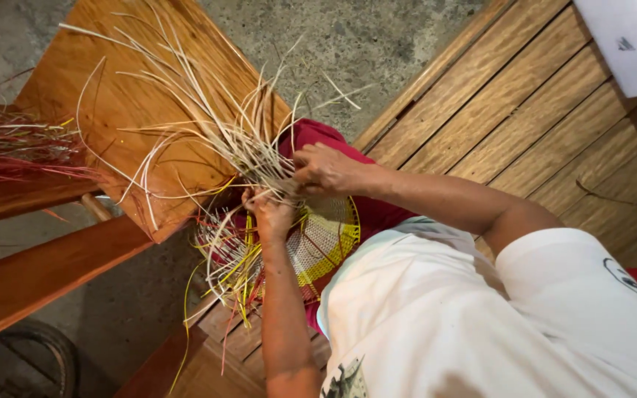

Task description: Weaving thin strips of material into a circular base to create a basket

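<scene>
We see the left hand [270, 214] and right hand [324, 169], each grip closed on pale weaving strands [241, 140] that fan up and away from the hands, above the half-woven yellow-rimmed basket [326, 236] lying just beneath them, beside the wooden worktop [112, 110].

Warm, even light, soft shadows, slight blur, wide-angle stretch at the edges

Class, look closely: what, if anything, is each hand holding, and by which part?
Both the left hand and right hand grip the pale weaving strands where they leave the woven basket.
</scene>
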